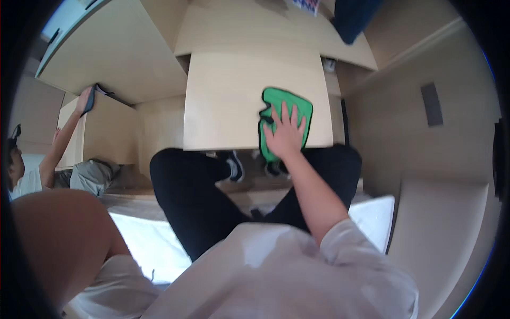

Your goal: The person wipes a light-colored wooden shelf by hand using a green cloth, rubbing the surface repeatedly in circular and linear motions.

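My right hand lies flat with fingers spread on a green cloth with black edging. The cloth rests on the right side of a pale wooden table, and its lower end hangs past the near edge. A small notch with a black piece shows on the cloth's left side, beside my fingers. Of my left side only a bent, raised arm shows at the lower left, close to the camera. My left hand is out of view.
At the far left another person reaches a hand onto a dark cloth on a wooden cabinet. My knees sit beneath the table's near edge. A wooden panel wall stands right. Dark blue fabric hangs at the top.
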`<move>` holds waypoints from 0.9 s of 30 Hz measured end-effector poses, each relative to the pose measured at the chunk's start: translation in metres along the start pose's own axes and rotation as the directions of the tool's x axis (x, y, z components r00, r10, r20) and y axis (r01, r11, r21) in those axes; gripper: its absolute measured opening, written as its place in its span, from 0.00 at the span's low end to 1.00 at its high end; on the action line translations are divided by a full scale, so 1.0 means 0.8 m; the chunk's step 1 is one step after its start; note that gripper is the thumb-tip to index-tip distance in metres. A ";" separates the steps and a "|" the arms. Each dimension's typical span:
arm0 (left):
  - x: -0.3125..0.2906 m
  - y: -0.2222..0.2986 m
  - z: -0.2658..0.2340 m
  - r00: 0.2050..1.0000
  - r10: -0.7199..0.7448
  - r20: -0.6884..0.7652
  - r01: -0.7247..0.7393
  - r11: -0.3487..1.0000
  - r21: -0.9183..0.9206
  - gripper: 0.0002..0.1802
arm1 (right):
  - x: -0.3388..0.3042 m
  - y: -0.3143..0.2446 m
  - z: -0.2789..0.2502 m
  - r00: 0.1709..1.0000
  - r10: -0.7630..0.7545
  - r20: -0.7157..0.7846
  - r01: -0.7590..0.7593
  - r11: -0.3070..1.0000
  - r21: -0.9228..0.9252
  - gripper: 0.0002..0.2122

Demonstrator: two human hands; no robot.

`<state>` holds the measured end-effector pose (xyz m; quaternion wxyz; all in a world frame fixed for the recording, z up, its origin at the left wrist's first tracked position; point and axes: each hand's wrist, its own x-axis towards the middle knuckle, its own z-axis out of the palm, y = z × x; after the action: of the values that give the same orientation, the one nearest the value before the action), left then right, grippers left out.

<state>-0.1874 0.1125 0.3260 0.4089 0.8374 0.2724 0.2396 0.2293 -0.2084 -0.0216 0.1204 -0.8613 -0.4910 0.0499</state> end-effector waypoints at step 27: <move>-0.152 -0.396 -0.113 0.682 -0.621 -0.385 0.729 0.613 0.304 0.30 | 0.204 -0.004 0.006 0.998 0.055 -0.005 -0.055 0.984 -0.168 0.38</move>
<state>-0.4155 0.2474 0.0958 0.2355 0.7035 0.6631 0.0991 0.3093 -0.0663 -0.0205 0.0459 -0.8817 -0.4694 0.0115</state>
